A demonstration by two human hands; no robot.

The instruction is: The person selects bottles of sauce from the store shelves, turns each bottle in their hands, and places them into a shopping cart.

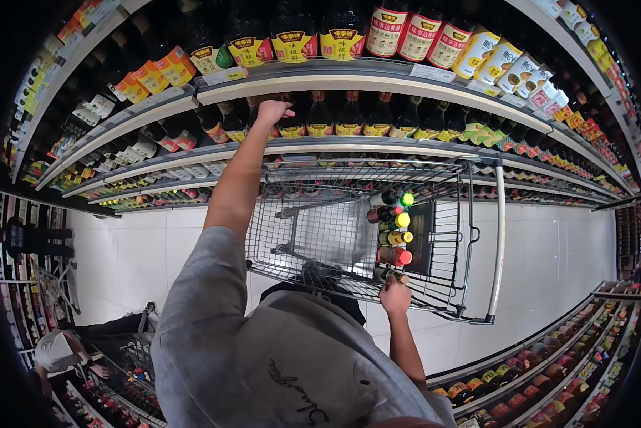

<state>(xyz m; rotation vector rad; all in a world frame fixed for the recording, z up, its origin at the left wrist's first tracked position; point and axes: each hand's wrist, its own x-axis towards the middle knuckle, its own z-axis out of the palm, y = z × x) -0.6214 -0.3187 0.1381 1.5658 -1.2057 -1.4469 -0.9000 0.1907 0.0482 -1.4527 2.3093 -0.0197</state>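
Up at the second shelf [313,146], my left hand [272,113] reaches in among dark bottles with yellow labels [319,118]. Its fingers are curled; what they hold, if anything, I cannot make out. My right hand [394,296] is at the near side of the metal shopping cart [313,282], closed on the neck of a dark bottle [383,273]. In the cart stand several bottles in a row, among them one with a red cap [404,257], one with a yellow cap [402,220] and one with a green cap [407,199].
Above runs a shelf [299,75] of larger sauce bottles. The cart's handle [501,242] is at the right. Another person [56,349] with a cart [131,357] is at the lower left. More shelves [548,357] stand at the lower right.
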